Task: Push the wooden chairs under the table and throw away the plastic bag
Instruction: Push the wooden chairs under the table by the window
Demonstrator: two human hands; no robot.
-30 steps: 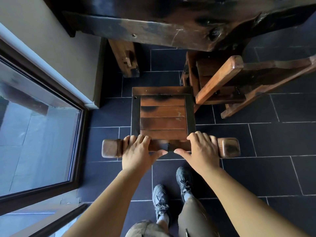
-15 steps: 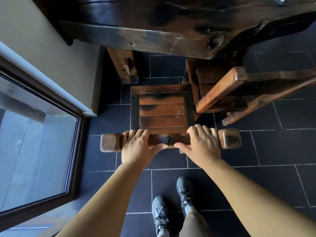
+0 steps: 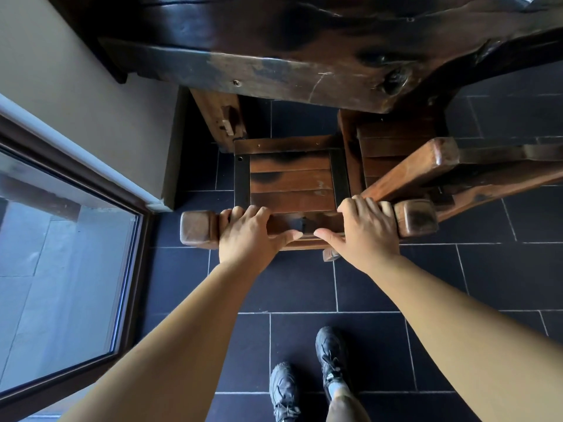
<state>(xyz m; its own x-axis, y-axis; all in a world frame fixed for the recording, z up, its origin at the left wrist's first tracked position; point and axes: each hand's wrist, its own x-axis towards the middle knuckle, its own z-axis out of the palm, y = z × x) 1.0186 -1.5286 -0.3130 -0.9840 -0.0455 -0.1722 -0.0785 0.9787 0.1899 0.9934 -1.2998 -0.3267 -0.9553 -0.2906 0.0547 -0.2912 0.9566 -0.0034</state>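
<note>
A dark wooden chair point(image 3: 291, 181) with a slatted seat stands right below me, its front edge close to the heavy wooden table point(image 3: 304, 56). My left hand point(image 3: 248, 233) grips the left part of the chair's thick top rail. On the right part of the same rail sits my right hand point(image 3: 364, 228), also gripping. A second wooden chair point(image 3: 408, 169) stands to the right, turned at an angle, its seat partly under the table. No plastic bag is in view.
A table leg point(image 3: 219, 117) stands just left of the chair's front. A wall corner point(image 3: 169, 166) and a glass door point(image 3: 61, 263) are at the left. Dark floor tiles point(image 3: 457, 284) spread to the right and behind. My shoes point(image 3: 307, 379) are below.
The chair has slid forward toward the table with both hands on its rail; its front edge is now near the table's edge. I have stepped after it.
</note>
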